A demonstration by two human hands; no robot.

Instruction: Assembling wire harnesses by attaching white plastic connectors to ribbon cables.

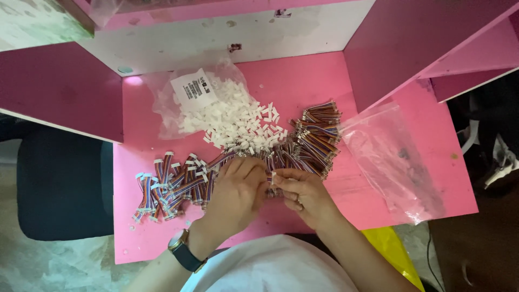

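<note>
Showing as matt, painted pink: the table point(303, 75), scuffed toward 12 o'clock. Gleaming at 3 o'clock, a clear glossy plastic bag point(394, 162). Looking hard, white, smooth: plastic connectors point(238, 121). Appearing plastic-sheathed, multicoloured: ribbon cables point(316, 135).

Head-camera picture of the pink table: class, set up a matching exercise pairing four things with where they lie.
Things:
1. pile of white connectors
2. finished cables with white ends
3. empty clear bag
4. wristwatch

Places:
A. on the left hand's wrist
B. far right of the table
C. spilling from a labelled bag, centre
D. left of the hands

Pairs: 1-C, 2-D, 3-B, 4-A
</note>
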